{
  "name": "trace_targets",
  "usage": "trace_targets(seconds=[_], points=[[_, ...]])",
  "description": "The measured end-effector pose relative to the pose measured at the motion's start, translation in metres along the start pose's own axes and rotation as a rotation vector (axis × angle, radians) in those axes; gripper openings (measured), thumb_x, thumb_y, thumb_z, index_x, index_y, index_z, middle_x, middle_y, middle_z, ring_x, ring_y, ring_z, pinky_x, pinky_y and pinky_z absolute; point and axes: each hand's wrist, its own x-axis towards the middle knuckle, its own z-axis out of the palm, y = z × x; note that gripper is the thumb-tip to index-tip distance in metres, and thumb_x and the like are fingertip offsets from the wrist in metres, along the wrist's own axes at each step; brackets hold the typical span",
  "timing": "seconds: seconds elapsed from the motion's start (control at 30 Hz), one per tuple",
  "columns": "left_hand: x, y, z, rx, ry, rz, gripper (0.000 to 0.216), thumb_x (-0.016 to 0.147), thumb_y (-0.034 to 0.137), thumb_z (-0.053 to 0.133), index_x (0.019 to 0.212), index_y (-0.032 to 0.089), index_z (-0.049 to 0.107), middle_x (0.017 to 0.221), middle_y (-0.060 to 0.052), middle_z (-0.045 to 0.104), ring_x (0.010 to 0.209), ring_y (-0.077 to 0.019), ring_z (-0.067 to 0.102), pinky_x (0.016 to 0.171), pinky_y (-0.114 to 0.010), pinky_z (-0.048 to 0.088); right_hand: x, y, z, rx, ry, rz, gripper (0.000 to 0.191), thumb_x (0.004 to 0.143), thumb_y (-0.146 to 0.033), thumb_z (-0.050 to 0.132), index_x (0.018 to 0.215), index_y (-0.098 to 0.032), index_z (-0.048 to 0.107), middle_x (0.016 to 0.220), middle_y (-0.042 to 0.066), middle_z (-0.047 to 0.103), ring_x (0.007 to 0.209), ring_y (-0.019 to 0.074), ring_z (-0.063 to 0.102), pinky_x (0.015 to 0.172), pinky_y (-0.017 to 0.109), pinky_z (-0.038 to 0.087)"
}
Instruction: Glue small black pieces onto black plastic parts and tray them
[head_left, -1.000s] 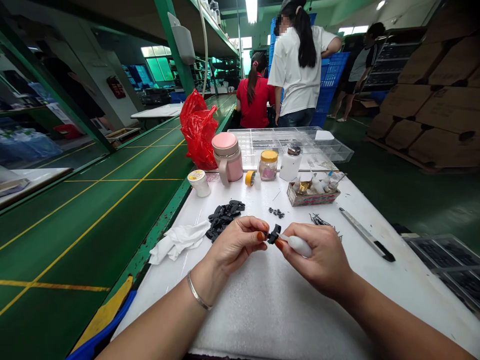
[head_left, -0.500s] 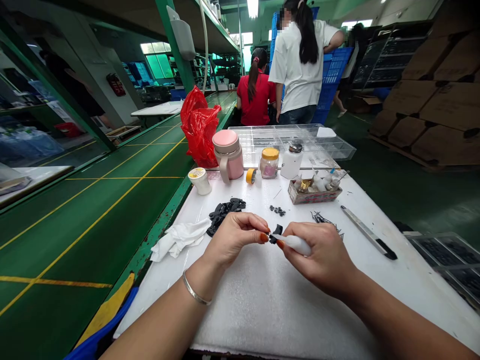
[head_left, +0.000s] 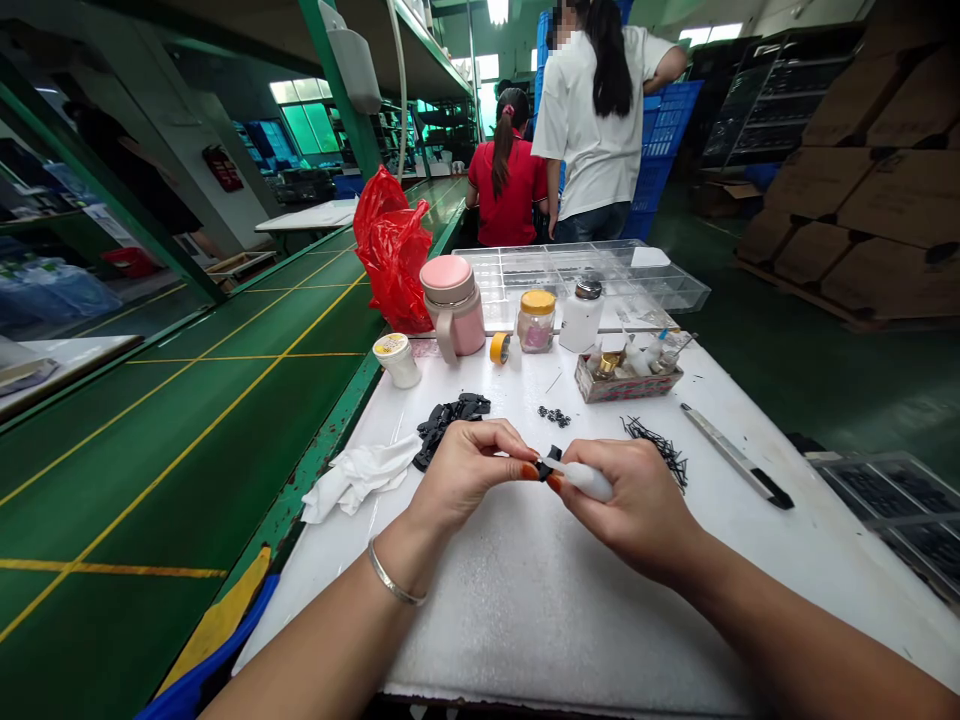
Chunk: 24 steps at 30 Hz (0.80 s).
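Thumb and forefinger of my left hand [head_left: 480, 465] pinch a small black plastic part [head_left: 553, 456] above the white tabletop. My right hand [head_left: 637, 500] is closed round a small white squeeze bottle [head_left: 591, 482], its thin nozzle pointing left onto the part at the left fingertips. Whether the tip touches the part is too small to tell. Beyond my left hand lies a heap of similar black parts [head_left: 450, 415]. Small black rings [head_left: 555, 416] sit past my fingers, and thin black pins [head_left: 660, 450] lie behind my right hand.
A white cloth [head_left: 360, 475] lies left, a utility knife [head_left: 735, 455] right. Along the back stand a white tub [head_left: 397, 362], pink mug [head_left: 461, 315], yellow tape roll [head_left: 499, 348], jar [head_left: 536, 325], white bottle [head_left: 581, 320] and small box [head_left: 630, 383]. Two people are beyond the clear divided tray [head_left: 517, 262].
My right hand and the squeeze bottle have shifted slightly left and up, bringing the nozzle closer to my left fingertips. More of the black pins shows. The camera view has moved a little.
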Motion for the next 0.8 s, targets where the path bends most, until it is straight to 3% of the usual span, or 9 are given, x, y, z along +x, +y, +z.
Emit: trace_targets(seconds=[0.4,0.8], points=[[0.0014,0.0002,-0.0024,-0.054,0.018,-0.052,0.014,0.061,0.008,0.082,0.066,0.019,0.076,0.069,0.000,0.066,0.070,-0.0111,0.059,0.068,-0.022,0.044,0.0033,0.0049,-0.0019,-0.004,0.131,-0.063,0.011,0.080,-0.016,0.061,0.069,-0.017,0.063,0.058,-0.002,0.062,0.051,0.0105,0.053,0.053,0.022,0.034],[0.0002,-0.0019,0.0011,-0.084,0.073,-0.080,0.015,0.057,0.007,0.082,0.061,0.019,0.075,0.067,0.000,0.064,0.069,-0.0113,0.057,0.066,-0.023,0.043,0.0017,0.0037,0.0016,-0.020,0.127,-0.091,0.012,0.080,-0.015,0.057,0.069,-0.018,0.062,0.059,-0.001,0.063,0.052,0.0124,0.055,0.053,0.023,0.037]])
